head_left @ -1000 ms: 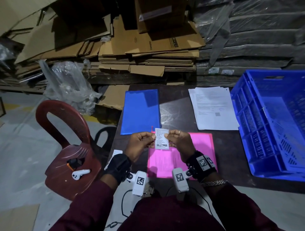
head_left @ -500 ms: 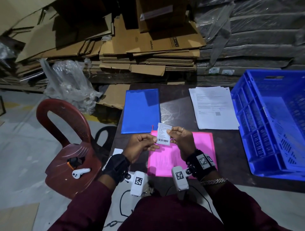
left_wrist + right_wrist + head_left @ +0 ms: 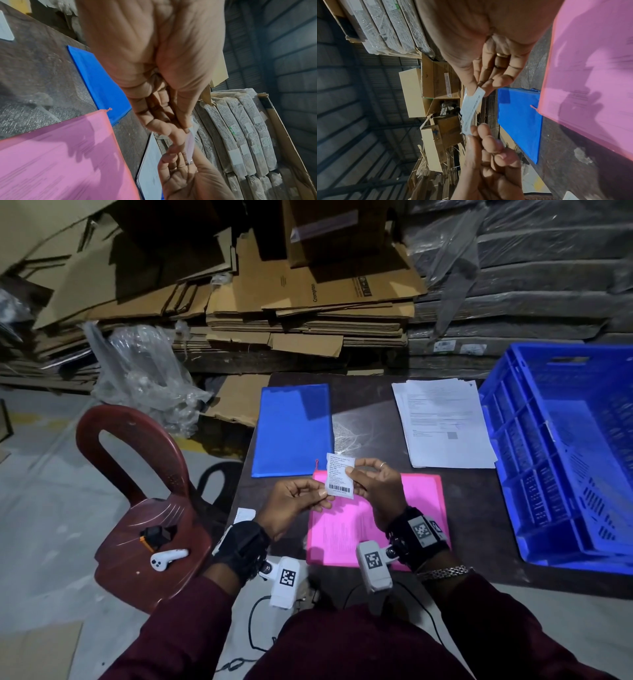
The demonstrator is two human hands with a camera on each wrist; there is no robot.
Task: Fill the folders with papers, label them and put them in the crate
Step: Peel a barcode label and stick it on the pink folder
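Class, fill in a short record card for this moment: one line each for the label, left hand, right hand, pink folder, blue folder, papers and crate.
label: white barcode label, held above the pink folder
left hand: left hand pinches the label's lower left edge
right hand: right hand pinches its right edge
pink folder: pink folder flat on the table, print showing through
blue folder: blue folder flat, behind the pink one
papers: paper stack beside the crate
crate: blue crate at the right; no folder visible inside

Dark table [image 3: 370, 412] carries 2 folders, blue [image 3: 291, 429] and pink [image 3: 424, 508], papers [image 3: 445, 422], crate [image 3: 565, 457].
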